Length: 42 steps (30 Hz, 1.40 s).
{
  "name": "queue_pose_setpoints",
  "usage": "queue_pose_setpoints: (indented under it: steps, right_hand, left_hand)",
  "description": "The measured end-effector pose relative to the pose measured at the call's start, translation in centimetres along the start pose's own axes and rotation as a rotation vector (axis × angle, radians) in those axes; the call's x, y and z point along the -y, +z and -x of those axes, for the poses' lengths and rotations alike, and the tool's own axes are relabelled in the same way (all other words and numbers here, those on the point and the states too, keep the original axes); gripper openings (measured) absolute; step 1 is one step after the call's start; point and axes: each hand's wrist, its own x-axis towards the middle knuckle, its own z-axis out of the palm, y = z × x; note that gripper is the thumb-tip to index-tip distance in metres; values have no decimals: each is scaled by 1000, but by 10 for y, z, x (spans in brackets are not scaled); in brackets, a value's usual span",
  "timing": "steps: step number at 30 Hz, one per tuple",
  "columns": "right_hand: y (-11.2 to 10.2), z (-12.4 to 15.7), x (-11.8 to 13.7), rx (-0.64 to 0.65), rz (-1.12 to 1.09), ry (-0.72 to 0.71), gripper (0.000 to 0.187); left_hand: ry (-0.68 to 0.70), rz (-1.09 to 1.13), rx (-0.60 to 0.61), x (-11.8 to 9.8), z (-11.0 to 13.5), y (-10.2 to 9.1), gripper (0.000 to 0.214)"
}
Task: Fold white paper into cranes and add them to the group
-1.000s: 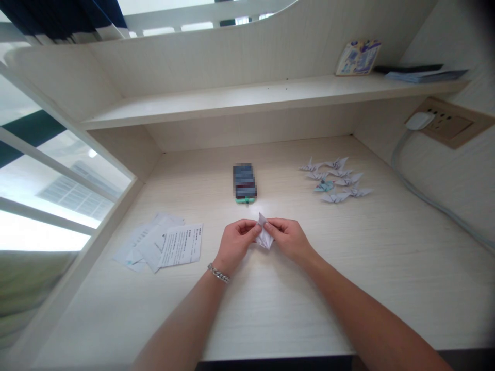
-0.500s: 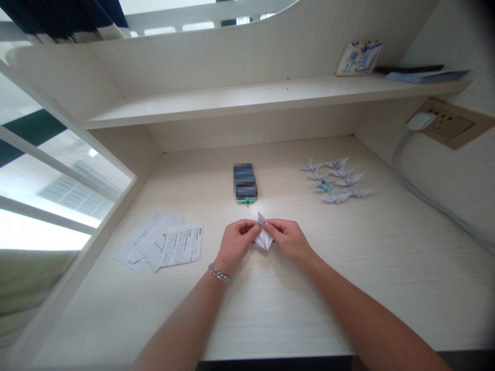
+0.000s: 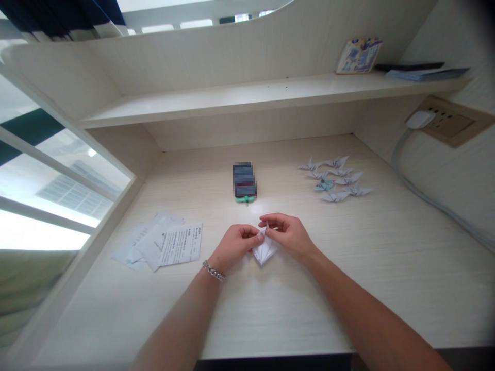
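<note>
A small piece of folded white paper (image 3: 263,251) is held between my two hands above the desk, its pointed lower end toward me. My left hand (image 3: 236,246), with a silver chain bracelet (image 3: 213,270) at the wrist, pinches the paper's left side between thumb and fingers. From the right, my right hand (image 3: 289,233) grips a narrow upper tip of it with thumb and forefinger. Parts of the paper's top are hidden behind the fingers. Several folded paper cranes (image 3: 335,197) rest in a group at the right back, one of them bluish (image 3: 324,185).
Beyond my hands lies a phone (image 3: 244,180) with a blurred screen and green lower edge. Loose printed sheets (image 3: 181,245) overlap at the left. A shelf (image 3: 216,103) spans the back. On the right wall, a grey cable (image 3: 410,183) hangs from a socket (image 3: 454,122).
The folded paper has come slightly lower, toward me, and its lower part looks wider. My right hand's fingers have lifted and shifted at the upper tip; my left hand still pinches.
</note>
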Motion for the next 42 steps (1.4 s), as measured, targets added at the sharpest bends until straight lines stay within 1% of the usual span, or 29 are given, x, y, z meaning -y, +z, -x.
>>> queue_pose_setpoints:
  steps: [5,10,14,18,20,25,29,32,35,42]
  right_hand:
    - [-1,0,1,1,-94,51,24]
    - [-1,0,6,-55,-186,112,21]
    - [0,-1,6,-93,-215,125,17]
    - [1,-2,3,-91,-252,116,18]
    - [0,-2,3,-84,-246,110,21]
    - [-2,-1,5,-39,-207,64,35]
    - [-1,1,5,-43,-187,56,32]
    - [1,1,4,-36,-112,39,34]
    - [2,1,3,-62,-56,30,29]
    - [-1,-1,1,-66,-138,71,25]
  left_hand:
    - [-38,-48,55,-2,2,-1,25]
    - [-61,-31,75,-2,2,-2,22]
    - [-53,-27,63,-1,1,-1,24]
    - [-22,-35,37,-1,1,0,25]
    - [-8,-52,23,-1,1,0,25]
    - [7,-79,15,-1,1,0,25]
    - [-11,-82,7,0,1,1,25]
    - [4,-108,-15,-1,1,2,27]
    - [21,-133,-18,-2,2,3,27]
    - [2,-127,-11,-4,2,5,24]
